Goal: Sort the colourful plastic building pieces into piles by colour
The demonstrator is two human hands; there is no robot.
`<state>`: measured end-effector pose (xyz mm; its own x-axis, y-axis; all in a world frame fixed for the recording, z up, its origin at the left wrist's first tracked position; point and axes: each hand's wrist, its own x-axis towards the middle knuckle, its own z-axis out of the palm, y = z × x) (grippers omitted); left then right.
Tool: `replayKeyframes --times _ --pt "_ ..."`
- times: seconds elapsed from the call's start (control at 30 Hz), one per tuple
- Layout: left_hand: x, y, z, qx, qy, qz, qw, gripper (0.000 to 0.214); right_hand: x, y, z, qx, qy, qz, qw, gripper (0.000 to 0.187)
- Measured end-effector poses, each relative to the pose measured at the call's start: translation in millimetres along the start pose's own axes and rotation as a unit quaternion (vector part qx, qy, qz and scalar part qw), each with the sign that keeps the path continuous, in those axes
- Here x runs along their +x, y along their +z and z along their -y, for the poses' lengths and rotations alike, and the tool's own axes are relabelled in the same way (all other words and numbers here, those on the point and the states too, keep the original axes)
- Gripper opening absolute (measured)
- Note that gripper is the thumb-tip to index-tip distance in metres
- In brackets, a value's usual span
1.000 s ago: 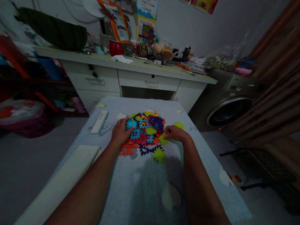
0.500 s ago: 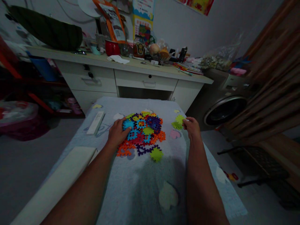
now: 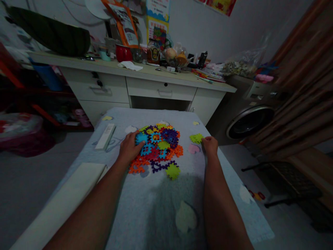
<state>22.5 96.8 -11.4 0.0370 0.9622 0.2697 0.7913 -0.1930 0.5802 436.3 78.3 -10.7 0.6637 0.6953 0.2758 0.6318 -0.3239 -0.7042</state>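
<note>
A heap of toothed plastic interlocking pieces (image 3: 153, 152) in orange, red, blue, purple, green and yellow lies on the cloth-covered table. My left hand (image 3: 129, 147) is at the heap's left side, its thumb and fingers around a light blue interlocking piece (image 3: 141, 138). To the right of the heap, my right hand (image 3: 210, 144) is closed, pinching the right edge of a lime-green interlocking piece (image 3: 196, 138) low over the cloth. Its fingertips are partly hidden. Another lime-green piece (image 3: 173, 171) lies in front of the heap beside purple ones.
A narrow white box (image 3: 105, 136) lies on the table (image 3: 156, 211) at the left, and a long pale panel (image 3: 70, 198) runs along its near left side. Behind stands a cluttered white desk (image 3: 104, 83). A washing machine (image 3: 244, 107) is at the right.
My right hand has moved slightly left and down, and the lime-green piece it holds has tilted flatter towards the cloth. My left hand stays at the heap.
</note>
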Motion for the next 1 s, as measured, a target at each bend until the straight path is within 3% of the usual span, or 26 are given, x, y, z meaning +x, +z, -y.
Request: replayKeyframes --times 0.17,0.23,0.33,0.4,0.47,0.7,1.0 --pt "-0.3 0.8 0.4 0.001 0.0 -0.004 1.0 0.058 -6.4 -8.0 15.7 -0.035 0.003 -0.036 0.999 0.022" --pt "-0.2 1.2 0.2 0.0 -0.005 -0.004 1.0 0.058 -10.2 -14.2 27.3 0.0 -0.022 -0.003 1.0 0.021" --pt "-0.2 1.2 0.0 -0.002 -0.006 -0.006 1.0 0.058 -19.4 -20.9 50.1 0.06 -0.08 0.191 0.976 0.016" --pt "-0.4 0.7 -0.1 -0.006 -0.002 -0.009 1.0 0.057 -27.9 -20.9 66.4 0.068 -0.119 0.34 0.931 0.014" --pt "-0.5 0.1 -0.3 -0.009 -0.001 -0.009 1.0 0.057 -36.8 -17.4 80.8 0.048 -0.149 0.417 0.895 0.015" --pt "0.7 1.3 -0.9 -0.009 -0.01 -0.004 1.0 0.058 -52.8 -5.2 96.9 -0.053 -0.172 0.476 0.861 0.023" --pt "0.8 1.6 0.2 -0.054 -0.02 -0.031 0.998 0.052 -64.5 -0.2 112.2 -0.004 -0.228 0.533 0.815 0.014"
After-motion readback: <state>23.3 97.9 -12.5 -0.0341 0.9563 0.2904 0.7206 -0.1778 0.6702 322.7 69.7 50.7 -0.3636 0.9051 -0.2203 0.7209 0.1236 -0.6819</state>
